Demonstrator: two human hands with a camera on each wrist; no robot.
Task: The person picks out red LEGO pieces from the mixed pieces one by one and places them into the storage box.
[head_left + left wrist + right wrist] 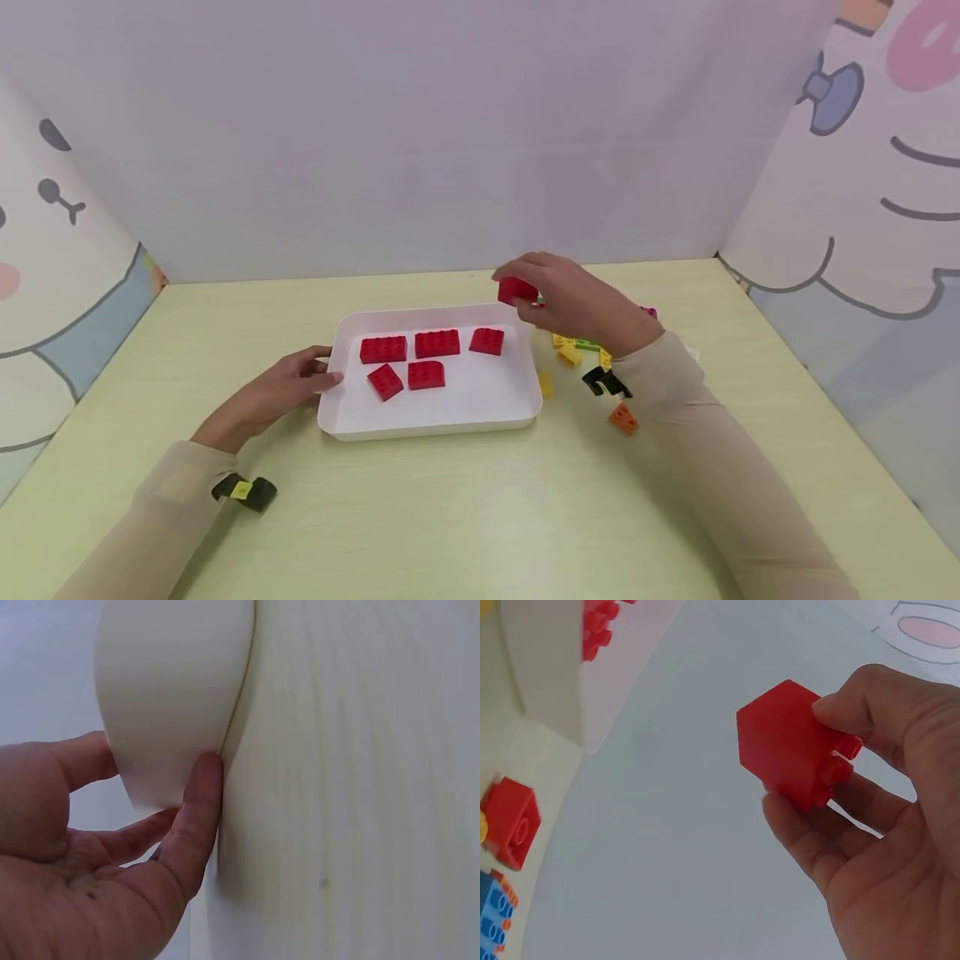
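In the head view my right hand (570,296) pinches a red building brick (516,290) above the back right corner of a white tray (465,417). The right wrist view shows that brick (784,742) between thumb and fingers, its studs facing the palm. At the tray's left end my left hand (281,387) holds the wall; in the left wrist view its fingertips (202,780) lie on the tray's outer side (172,682), low by the table. Inside the tray sit several red bricks, among them a long brick (437,342) and a tilted square one (386,382).
Right of the tray lie loose bricks, partly hidden by my right forearm: a yellow brick (570,355), an orange brick (623,418), and in the right wrist view a red brick (511,823) and a blue brick (493,911). A pale curtain (435,150) hangs behind the table.
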